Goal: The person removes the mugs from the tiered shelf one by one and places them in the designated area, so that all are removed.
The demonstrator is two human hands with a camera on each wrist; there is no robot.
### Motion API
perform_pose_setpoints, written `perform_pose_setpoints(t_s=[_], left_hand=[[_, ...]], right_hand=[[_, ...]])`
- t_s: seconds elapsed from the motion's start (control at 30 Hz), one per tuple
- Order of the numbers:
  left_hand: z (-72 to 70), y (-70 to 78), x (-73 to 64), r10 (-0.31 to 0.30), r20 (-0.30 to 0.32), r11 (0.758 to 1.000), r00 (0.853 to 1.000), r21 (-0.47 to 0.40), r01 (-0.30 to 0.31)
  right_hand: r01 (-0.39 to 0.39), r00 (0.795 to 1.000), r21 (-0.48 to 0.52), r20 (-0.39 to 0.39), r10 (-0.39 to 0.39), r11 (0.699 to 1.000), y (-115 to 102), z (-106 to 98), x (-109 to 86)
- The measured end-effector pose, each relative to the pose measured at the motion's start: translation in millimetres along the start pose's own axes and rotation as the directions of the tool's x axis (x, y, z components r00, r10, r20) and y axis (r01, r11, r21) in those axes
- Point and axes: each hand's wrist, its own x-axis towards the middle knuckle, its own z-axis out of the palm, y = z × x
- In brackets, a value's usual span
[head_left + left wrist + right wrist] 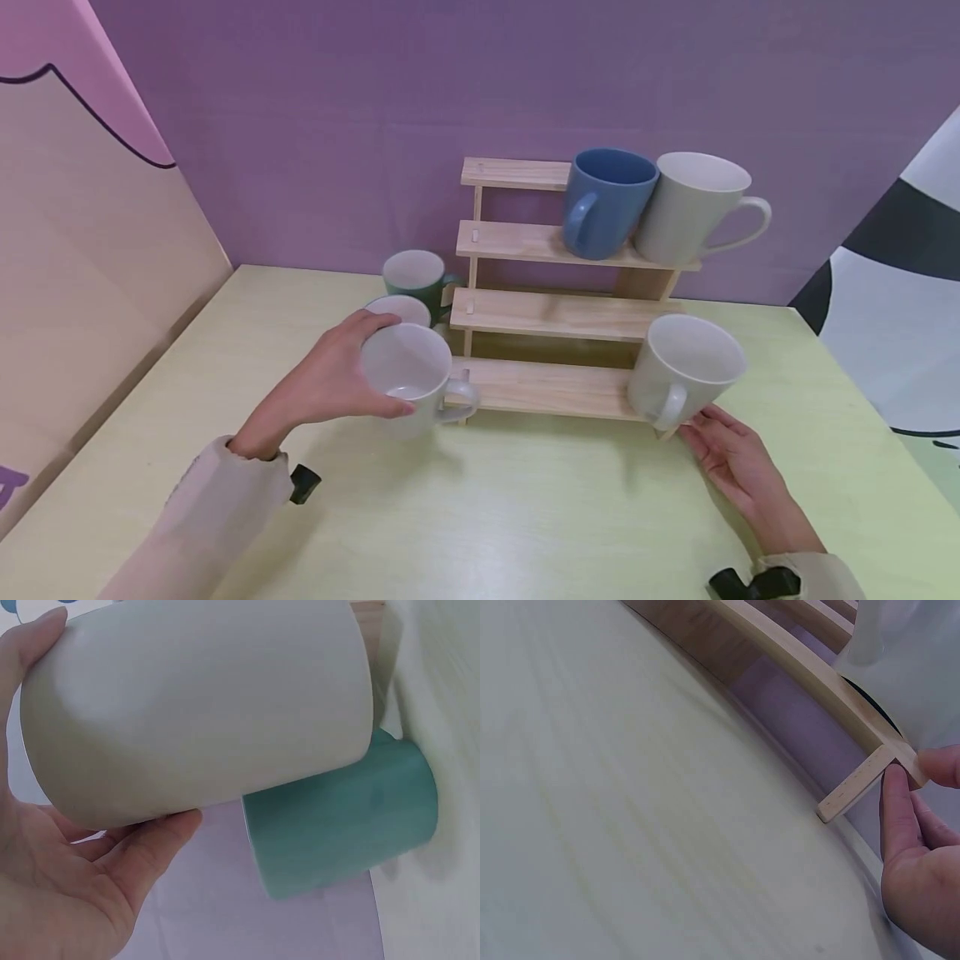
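My left hand grips a white mug around its body, thumb and fingers on opposite sides. The mug's handle points right, towards the left end of a four-tier wooden rack. In the left wrist view a teal mug stands behind the gripped one. With my right hand I pinch the right front end of the lowest shelf; in the right wrist view the thumb is above the shelf end and fingers are below. Close by, another white mug sits on that shelf.
A blue mug and a tall white mug stand side by side on the second shelf from the top, at its right. Beside the rack's left end is a dark green mug. A purple backdrop rises behind the table.
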Motion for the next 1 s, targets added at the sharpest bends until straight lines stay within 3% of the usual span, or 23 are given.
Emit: perform_pose_setpoints(t_s=[0.37,1.0], left_hand=[[-11.8,-5.8,-11.9,-0.052,-0.018,0.998,0.998,0.018,0.052],[-31.0,-22.2,-30.6,-0.072,-0.091,0.996,0.993,0.042,0.076]], right_hand=[[-0.002,1.0,0.002,0.003,0.002,1.0,0.2,-0.1,-1.0],[-0.014,1.0,0.004,-0.003,0.014,1.0,-1.3,1.9,-1.8]])
